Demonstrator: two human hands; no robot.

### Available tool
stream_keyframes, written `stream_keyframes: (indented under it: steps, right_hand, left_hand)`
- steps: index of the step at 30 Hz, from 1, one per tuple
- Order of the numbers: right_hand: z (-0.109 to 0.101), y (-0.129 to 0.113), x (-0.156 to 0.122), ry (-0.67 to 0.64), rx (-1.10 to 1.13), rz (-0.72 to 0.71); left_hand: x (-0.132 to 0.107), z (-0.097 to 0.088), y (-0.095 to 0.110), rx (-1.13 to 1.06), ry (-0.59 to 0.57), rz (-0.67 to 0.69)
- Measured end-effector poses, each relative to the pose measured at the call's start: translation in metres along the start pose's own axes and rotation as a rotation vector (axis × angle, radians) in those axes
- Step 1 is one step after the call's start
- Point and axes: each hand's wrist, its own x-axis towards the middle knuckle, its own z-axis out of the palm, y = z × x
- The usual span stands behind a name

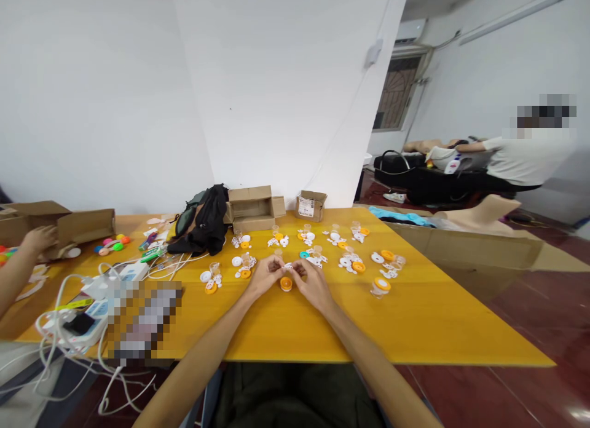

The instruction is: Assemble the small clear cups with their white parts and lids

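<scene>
Both hands meet over the table (276, 342), fingertips close together. My left hand (265, 275) and my right hand (313, 283) pinch a small white piece with dark spots (288, 266) between them. Just below it, an orange round cap (286, 285) lies on the tabletop. A teal ring (304, 255) and a clear cup (318, 251) are beyond my right fingers, among white spotted pieces (315, 261). Off to the right, a clear cup with an orange and white lid (381, 286) stands by itself.
Several groups of clear cups, orange rings (358, 267) and white discs (236, 261) surround my hands. Behind them are cardboard boxes (251, 210) and a black bag (203, 219). Power strips (87, 323) with cables and a pixelated object (145, 320) lie left. A co-worker's hand (41, 238) reaches into a box.
</scene>
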Motion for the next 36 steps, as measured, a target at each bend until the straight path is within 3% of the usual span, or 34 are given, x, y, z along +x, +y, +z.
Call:
stream_keyframes:
  steps: [8, 18, 36]
  right_hand:
    - [0.0010, 0.0037, 0.0002, 0.010, 0.059, 0.047]
    - [-0.0005, 0.0037, 0.0028, -0.069, 0.172, 0.066]
    - [-0.0022, -0.0007, 0.0006, -0.098, 0.082, 0.009]
  left_hand:
    - [-0.0014, 0.0013, 0.0040, 0.008, -0.006, -0.005]
    - [-0.0022, 0.0006, 0.0037, 0.006, -0.024, 0.020]
    - [-0.0028, -0.0009, 0.0051, 0.004, -0.019, -0.004]
